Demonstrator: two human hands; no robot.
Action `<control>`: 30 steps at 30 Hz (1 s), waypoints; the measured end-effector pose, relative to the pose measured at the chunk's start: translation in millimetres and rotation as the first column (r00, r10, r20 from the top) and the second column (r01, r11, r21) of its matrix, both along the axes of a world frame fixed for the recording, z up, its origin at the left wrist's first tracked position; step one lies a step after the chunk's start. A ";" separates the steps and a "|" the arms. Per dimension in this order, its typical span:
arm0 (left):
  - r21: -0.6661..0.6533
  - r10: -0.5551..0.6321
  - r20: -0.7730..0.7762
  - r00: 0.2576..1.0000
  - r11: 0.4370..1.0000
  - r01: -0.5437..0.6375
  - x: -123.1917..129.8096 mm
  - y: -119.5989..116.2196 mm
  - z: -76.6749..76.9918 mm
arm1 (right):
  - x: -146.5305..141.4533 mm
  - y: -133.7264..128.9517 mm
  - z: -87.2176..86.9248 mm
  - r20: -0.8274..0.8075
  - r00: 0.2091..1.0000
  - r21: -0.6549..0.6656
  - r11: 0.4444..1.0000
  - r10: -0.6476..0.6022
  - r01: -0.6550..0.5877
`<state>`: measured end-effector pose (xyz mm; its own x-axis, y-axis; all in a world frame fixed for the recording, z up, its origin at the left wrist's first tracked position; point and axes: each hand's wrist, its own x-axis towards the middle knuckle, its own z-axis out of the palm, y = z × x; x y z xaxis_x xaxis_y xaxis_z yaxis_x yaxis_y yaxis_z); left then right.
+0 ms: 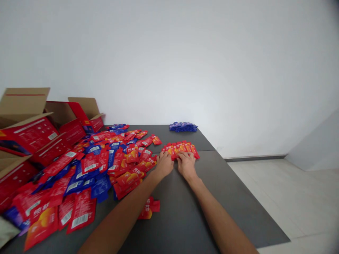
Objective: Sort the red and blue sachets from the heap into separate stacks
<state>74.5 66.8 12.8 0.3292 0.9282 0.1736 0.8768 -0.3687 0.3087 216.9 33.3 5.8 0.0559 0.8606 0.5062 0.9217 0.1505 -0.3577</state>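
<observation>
The place seems to be an indoor workroom where packaged goods are handled, perhaps a packing room or a back room of a shop; which one, I cannot tell. It is shown by the wide, flat, dark-grey counter (182, 215), which carries a large loose heap of flat red and blue printed packets (91, 164). At its left side stand several open red cardboard boxes with brown insides (33, 134). A neat row of red packets (180, 147) and a compact blue pile of packets (183, 127) lie farther on. Behind is a smooth white wall (169, 60), with a pale tiled floor (259, 187) on the right.
</observation>
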 end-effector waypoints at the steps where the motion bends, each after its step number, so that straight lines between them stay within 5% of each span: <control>1: -0.005 -0.005 0.002 1.000 1.000 0.005 -8.1 -2.2 0.0 | -6.2 -1.4 -0.4 -0.018 0.999 0.001 0.999 0.038 -0.038; 9: -0.118 -0.165 0.105 0.981 0.977 0.177 -79.5 -30.4 11.6 | -46.1 -10.2 -10.4 -0.097 0.978 -0.006 0.983 0.183 -0.184; 13: -0.346 -0.314 0.155 0.937 0.871 0.349 -107.9 -44.4 18.0 | -52.8 -13.2 -12.7 -0.125 0.970 -0.009 0.977 0.211 -0.214; 19: -0.445 -0.545 -0.004 0.839 0.752 0.486 -125.9 -55.4 24.5 | -50.1 -15.6 -9.2 -0.176 0.958 -0.002 0.973 0.227 -0.231; 25: -0.370 -0.437 -0.026 0.899 0.840 0.397 -112.6 -54.8 12.0 | -48.7 -18.9 -12.6 -0.202 0.951 0.014 0.971 0.235 -0.237; 30: -0.147 -0.279 0.019 0.960 0.949 0.279 -89.5 -51.4 -0.5 | -45.6 -21.7 -14.3 -0.213 0.948 0.022 0.971 0.236 -0.237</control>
